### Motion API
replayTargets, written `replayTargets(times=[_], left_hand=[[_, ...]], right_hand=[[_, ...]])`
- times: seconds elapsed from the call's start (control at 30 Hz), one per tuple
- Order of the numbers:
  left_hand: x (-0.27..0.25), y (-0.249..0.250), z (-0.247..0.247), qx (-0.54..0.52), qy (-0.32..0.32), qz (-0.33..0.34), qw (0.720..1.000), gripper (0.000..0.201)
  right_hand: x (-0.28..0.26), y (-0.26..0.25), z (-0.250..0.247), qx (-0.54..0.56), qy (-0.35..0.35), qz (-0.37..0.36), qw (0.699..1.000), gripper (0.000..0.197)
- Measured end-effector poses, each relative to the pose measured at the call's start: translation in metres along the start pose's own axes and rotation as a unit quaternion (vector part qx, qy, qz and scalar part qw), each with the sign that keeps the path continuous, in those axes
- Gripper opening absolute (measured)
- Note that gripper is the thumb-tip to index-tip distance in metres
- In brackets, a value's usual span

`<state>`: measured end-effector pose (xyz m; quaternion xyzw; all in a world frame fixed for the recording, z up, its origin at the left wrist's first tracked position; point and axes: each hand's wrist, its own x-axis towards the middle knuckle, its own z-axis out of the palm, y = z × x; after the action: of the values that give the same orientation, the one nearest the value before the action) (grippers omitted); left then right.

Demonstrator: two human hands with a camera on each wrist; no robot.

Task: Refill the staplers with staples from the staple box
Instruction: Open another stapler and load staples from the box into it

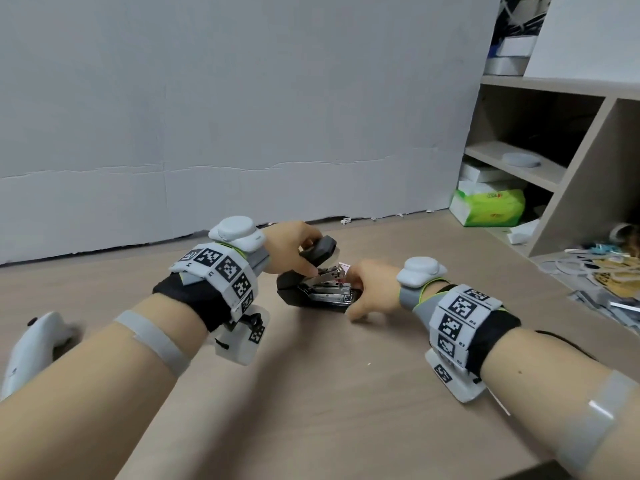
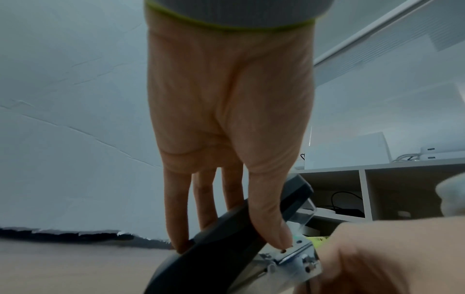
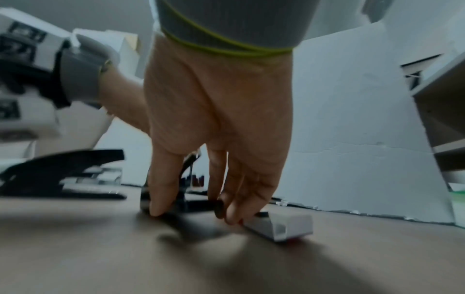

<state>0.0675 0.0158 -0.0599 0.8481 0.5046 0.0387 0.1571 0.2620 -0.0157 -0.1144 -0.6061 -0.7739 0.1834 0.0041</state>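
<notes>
We keep left hand (image 1: 294,245) gripping stapler (image 1: 317,284) lid open w/ curled fingers, while right hand (image 1: 372,289), fingers bent at the stapler's front end (pinching staples? can't tell), seats strip straight in channel.

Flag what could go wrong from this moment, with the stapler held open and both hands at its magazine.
1. The left hand holds the stapler's black top cover up with curled fingers; if that grip slips, the cover could drop onto the right hand's fingers at the metal magazine.
2. The small white box lies right beside the right hand's fingertips; a careless move may knock it away.
3. Whether any staples are seated is hidden, so misloading may go unnoticed.
</notes>
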Motion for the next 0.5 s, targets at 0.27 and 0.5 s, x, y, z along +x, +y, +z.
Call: replayTargets(times=[0.27,0.5], left_hand=[[-0.015,-0.029,-0.003,-0.213,0.049,-0.034,0.975,0.035],[-0.021,-0.054,0.001,-0.496,0.123,-0.113,0.852,0.048]], right_hand=[[0.011,0.004,0.010,-0.031,0.015,0.030,0.999,0.033],[0.010,0.001,0.012,-0.038,-0.002,0.025,0.999,0.046]])
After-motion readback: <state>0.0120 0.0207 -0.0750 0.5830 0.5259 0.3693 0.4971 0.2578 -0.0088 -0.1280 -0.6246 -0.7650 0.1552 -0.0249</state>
